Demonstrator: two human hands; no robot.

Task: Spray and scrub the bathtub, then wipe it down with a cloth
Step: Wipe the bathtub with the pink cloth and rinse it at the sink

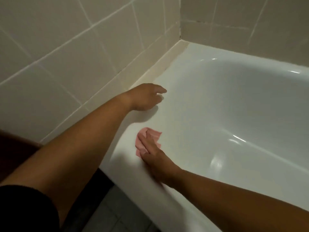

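A: Item one, the grip?
B: Right hand (151,152), palm down, fingers laid flat and pressing a pink cloth (147,139) onto the tub. It pins the cloth rather than clamping round it; the fingers lie together on top.

A: Cloth, position?
B: Crumpled, on the flat rim at the tub's end, just where the rim curves down into the basin. Its edges show past the fingertips on both sides.

A: Item two?
B: Left hand (147,96), bare, nothing in it. Fingers loosely curled and a little apart, heel of the hand resting on the rim near the wall, beyond the cloth and apart from it.

A: Item three?
B: Tub (234,101), white, glossy, with highlights on the basin slope. The right forearm crosses its near edge.

A: Surroundings?
B: Beige sealing strip (160,64) along the joint between rim and wall, running to the corner. Tiled wall (66,47), pale, with light grout, on two sides. Grey tiled floor (115,213) below the tub's outer face. Dark sleeve (25,208) at lower left.
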